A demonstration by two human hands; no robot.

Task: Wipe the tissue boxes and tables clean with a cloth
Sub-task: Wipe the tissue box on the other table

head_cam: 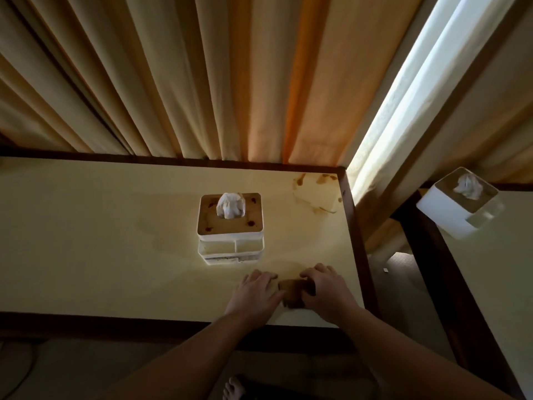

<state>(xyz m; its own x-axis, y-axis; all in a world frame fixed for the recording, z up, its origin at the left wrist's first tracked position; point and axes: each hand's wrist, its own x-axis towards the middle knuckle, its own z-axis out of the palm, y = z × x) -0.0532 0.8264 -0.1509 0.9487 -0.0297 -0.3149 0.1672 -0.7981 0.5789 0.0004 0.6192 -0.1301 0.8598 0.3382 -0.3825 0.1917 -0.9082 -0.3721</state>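
Stained tissue box [230, 226] upright on table [101, 226]; brown cloth [292, 293] nearby.

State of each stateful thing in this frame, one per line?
Small brown cloth: bunched on the table, between both hands.
Left hand: flat on the table, touching the cloth.
Right hand: gripping the cloth.
White tissue box with wooden lid: upright, lid spotted.
Cream table: stained at far right corner.

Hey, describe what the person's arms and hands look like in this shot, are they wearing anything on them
Both forearms are bare up to the bottom edge of the picture: no sleeves show. The left hand and right hand wear no gloves, and no watch, bracelet or ring is visible, though the light is dim. No markings show on either arm.
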